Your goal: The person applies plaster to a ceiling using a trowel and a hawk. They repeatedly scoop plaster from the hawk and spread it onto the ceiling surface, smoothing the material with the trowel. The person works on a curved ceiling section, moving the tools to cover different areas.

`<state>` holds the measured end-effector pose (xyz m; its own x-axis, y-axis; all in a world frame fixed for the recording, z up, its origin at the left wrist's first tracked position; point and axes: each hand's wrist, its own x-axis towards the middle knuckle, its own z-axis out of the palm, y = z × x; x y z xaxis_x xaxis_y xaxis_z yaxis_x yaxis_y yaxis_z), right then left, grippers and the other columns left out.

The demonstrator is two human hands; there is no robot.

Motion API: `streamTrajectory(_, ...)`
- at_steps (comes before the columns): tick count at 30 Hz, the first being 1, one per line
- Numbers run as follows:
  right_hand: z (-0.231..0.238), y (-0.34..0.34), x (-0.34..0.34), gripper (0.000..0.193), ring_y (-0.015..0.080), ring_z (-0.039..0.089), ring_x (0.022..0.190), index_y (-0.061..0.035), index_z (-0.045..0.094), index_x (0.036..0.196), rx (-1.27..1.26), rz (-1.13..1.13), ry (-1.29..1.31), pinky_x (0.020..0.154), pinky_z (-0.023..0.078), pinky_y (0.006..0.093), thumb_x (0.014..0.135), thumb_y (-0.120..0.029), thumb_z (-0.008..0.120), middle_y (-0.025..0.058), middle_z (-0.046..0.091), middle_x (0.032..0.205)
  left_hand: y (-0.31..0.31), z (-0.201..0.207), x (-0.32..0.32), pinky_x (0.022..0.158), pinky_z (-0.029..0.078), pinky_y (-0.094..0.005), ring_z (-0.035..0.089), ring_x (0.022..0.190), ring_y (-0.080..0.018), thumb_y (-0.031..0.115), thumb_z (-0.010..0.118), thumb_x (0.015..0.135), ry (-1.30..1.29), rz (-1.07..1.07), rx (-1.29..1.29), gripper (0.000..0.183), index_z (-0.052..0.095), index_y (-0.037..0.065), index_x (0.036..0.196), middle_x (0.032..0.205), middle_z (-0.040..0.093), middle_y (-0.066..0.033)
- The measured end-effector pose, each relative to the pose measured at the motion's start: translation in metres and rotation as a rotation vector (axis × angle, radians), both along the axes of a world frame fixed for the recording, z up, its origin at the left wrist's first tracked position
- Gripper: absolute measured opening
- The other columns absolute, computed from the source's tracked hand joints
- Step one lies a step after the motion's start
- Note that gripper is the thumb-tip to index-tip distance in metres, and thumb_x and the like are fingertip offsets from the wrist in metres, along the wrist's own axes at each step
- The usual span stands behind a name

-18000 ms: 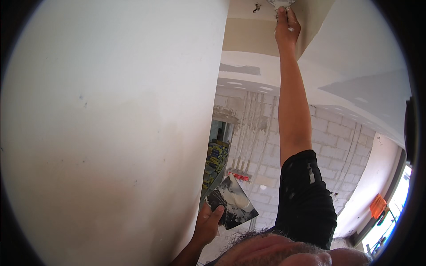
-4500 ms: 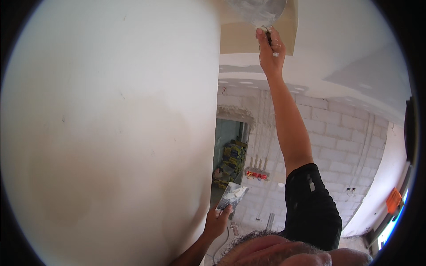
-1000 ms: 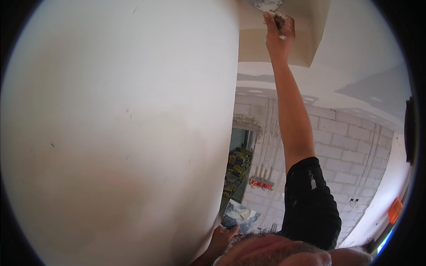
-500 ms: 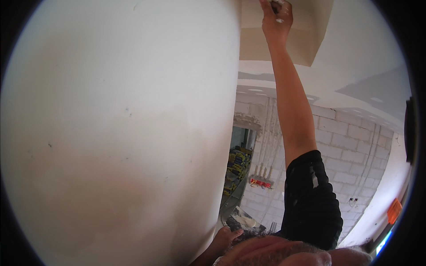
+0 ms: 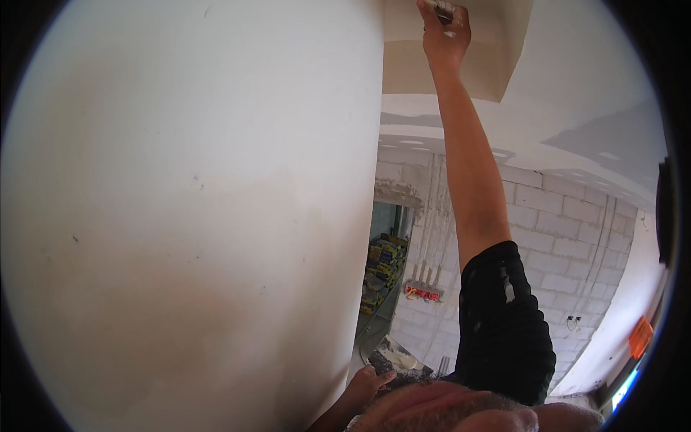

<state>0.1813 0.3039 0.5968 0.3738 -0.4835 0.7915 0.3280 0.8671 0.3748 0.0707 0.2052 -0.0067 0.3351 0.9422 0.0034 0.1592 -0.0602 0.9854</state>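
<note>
Both hands busy: right hand (image 5: 445, 37) clamped on putty knife (image 5: 440, 10), now higher on ceiling patch (image 5: 497, 50); left hand (image 5: 366, 383) grips plaster board (image 5: 392, 360), dropped lower, well below patch.

A wall (image 5: 194, 216) fills the left half of the view, with the ceiling (image 5: 576, 93) to its right above. The right hand (image 5: 445, 36) reaches the ceiling at the top; the left hand (image 5: 366, 385) is low beside the wall, a block wall (image 5: 561, 245) behind.
</note>
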Motion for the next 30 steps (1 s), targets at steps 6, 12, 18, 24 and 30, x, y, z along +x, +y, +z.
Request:
streamTrajectory(6,0.002,0.020,0.011,0.032,0.0173,0.059,0.075,0.0015,0.057,0.098,-0.058,-0.025,0.033,0.070,0.050,0.0329,0.087,-0.020,0.078,0.0097,0.064,0.084,0.005,-0.010,0.003,0.051,0.039,-0.0340,0.048,0.056,-0.0129,0.050,0.078,0.085,-0.002,0.028,-0.029,0.055,0.050,0.006,0.068,0.062,0.053,-0.0040)
streamTrajectory(12,0.008,0.053,0.026,0.046,0.0200,0.065,0.088,0.0009,0.061,0.100,-0.043,-0.120,0.095,0.080,0.051,0.0332,0.081,-0.034,0.085,0.0108,0.067,0.095,-0.002,0.003,0.002,0.054,0.041,-0.0324,0.049,0.059,-0.0122,0.046,0.078,0.086,-0.006,0.024,-0.067,0.049,0.052,0.006,0.074,0.066,0.054,-0.0025)
streamTrajectory(18,0.008,0.067,0.035,0.052,0.0194,0.067,0.088,0.0013,0.063,0.099,-0.028,-0.132,0.135,0.082,0.052,0.0316,0.079,-0.039,0.087,0.0107,0.070,0.096,-0.007,0.014,-0.001,0.057,0.042,-0.0315,0.050,0.063,-0.0117,0.043,0.079,0.087,0.020,0.010,-0.073,0.047,0.053,0.005,0.079,0.071,0.057,-0.0028)
streamTrajectory(24,-0.006,0.066,0.032,0.045,0.0301,0.061,0.091,0.0009,0.059,0.096,-0.105,-0.069,0.081,0.083,0.050,0.0407,0.081,-0.032,0.086,0.0169,0.060,0.100,-0.008,0.014,-0.003,0.058,0.043,-0.0316,0.051,0.065,-0.0116,0.043,0.079,0.086,-0.024,-0.002,-0.096,0.047,0.051,0.006,0.079,0.073,0.056,-0.0032)
streamTrajectory(30,-0.012,0.079,0.041,0.049,0.0200,0.064,0.083,0.0017,0.060,0.092,-0.062,-0.132,0.165,0.078,0.051,0.0333,0.079,-0.037,0.087,0.0108,0.065,0.090,-0.008,0.015,-0.004,0.057,0.042,-0.0319,0.051,0.065,-0.0116,0.044,0.079,0.086,-0.010,-0.023,-0.076,0.048,0.051,0.006,0.077,0.071,0.056,-0.0027)
